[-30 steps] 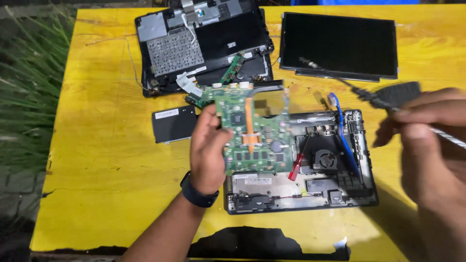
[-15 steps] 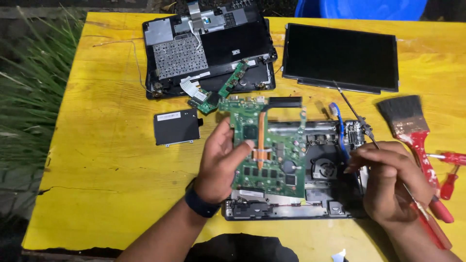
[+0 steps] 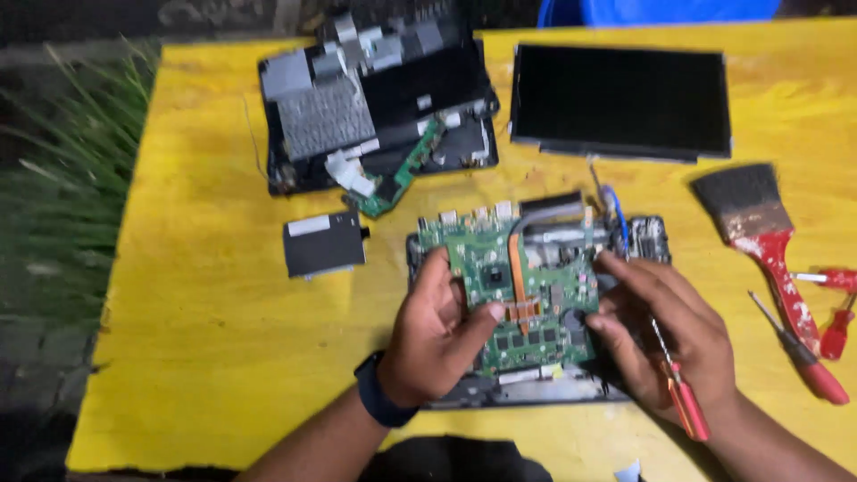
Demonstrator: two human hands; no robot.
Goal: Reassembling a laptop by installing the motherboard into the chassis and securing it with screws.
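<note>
A green laptop motherboard (image 3: 527, 295) with a copper heat pipe lies tilted over the open black laptop base (image 3: 647, 236) in the middle of the yellow table (image 3: 205, 295). My left hand (image 3: 437, 330) grips the board's left edge, thumb on its face. My right hand (image 3: 661, 335) touches the board's right edge with its fingertips while a red-handled screwdriver (image 3: 680, 393) is tucked in its palm. A dark band sits on my left wrist.
A black hard drive (image 3: 323, 244) lies left of the base. Behind it sits a dismantled keyboard cover (image 3: 375, 103) with a small green board (image 3: 397, 178). A screen panel (image 3: 620, 103) lies back right. A red-handled brush (image 3: 759, 236) and two more screwdrivers (image 3: 803, 353) lie at right.
The motherboard has come down lower over the laptop base. My right hand has moved left from the base's side onto the board's right edge, screwdriver still in it.
</note>
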